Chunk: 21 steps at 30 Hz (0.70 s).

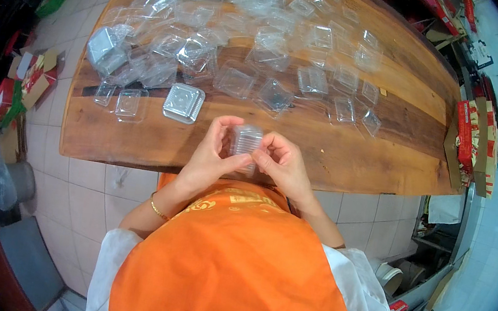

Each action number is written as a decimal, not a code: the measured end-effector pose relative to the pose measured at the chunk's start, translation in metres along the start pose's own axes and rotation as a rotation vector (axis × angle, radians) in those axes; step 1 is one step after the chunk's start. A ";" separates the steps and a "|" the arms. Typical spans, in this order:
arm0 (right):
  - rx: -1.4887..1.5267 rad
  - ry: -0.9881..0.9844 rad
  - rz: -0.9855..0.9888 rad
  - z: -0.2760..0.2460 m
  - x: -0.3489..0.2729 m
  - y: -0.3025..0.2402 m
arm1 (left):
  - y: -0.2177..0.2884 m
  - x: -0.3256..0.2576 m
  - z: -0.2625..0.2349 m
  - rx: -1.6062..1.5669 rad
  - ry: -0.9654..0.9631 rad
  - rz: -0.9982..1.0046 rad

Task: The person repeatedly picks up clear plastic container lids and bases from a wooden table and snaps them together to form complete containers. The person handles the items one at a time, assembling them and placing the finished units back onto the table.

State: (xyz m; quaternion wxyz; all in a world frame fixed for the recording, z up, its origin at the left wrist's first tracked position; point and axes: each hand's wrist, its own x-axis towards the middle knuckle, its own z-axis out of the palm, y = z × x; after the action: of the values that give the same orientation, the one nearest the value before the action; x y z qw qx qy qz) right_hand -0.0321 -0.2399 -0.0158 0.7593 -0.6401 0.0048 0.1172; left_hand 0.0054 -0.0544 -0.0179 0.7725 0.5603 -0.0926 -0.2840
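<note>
Between my two hands, just over the near edge of the table, is a small clear plastic container (pixel 247 140) with ribbed sides, slightly blurred. My left hand (pixel 215 151) grips its left side, thumb stretched across the lower front. On the other side, the fingers of my right hand (pixel 282 159) pinch its right edge. Whether it is one container or several nested ones, I cannot tell. A stack of clear containers (pixel 183 103) sits on the table to the left of my left hand. Farther off, many loose clear containers (pixel 235 79) lie scattered in a heap.
The wooden table (pixel 385 160) fills the middle, its near edge against my orange apron (pixel 229 265). At its right edge stands an open cardboard box (pixel 474 146) with red packaging. More boxes (pixel 38 77) and a green crate (pixel 52 2) are on the tiled floor at left.
</note>
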 end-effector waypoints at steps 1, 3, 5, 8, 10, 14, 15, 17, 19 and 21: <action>0.011 -0.010 -0.006 0.001 0.000 -0.001 | 0.003 -0.002 0.001 -0.033 -0.002 -0.023; 0.025 -0.021 -0.013 0.003 0.000 -0.002 | 0.002 -0.003 -0.001 -0.103 -0.015 -0.058; 0.025 -0.024 -0.016 0.003 -0.001 -0.004 | -0.003 -0.003 -0.003 -0.181 -0.040 -0.079; 0.073 -0.033 0.016 0.002 -0.002 -0.007 | -0.002 -0.004 -0.003 -0.251 -0.061 -0.077; 0.032 -0.027 0.021 0.002 -0.003 -0.010 | -0.002 -0.004 -0.003 -0.270 -0.068 -0.086; -0.043 0.071 0.001 -0.001 -0.005 -0.010 | 0.000 -0.005 -0.003 -0.292 -0.035 -0.108; -0.028 0.100 0.003 -0.004 -0.004 -0.008 | 0.001 -0.005 -0.005 -0.282 -0.007 -0.092; 0.000 0.157 0.006 -0.018 -0.002 -0.002 | 0.003 -0.004 -0.009 -0.263 0.048 -0.059; 0.050 0.203 -0.008 -0.036 0.001 0.004 | 0.002 0.000 -0.010 -0.064 0.140 -0.056; 0.007 0.275 0.006 -0.049 -0.004 0.001 | -0.007 0.002 -0.014 0.364 0.242 0.053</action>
State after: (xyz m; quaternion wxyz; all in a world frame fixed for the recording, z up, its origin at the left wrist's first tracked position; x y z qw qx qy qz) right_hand -0.0289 -0.2877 -0.0251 0.7535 -0.6473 0.1109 0.0306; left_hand 0.0112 -0.0453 -0.0299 0.6714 0.7178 -0.0637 -0.1730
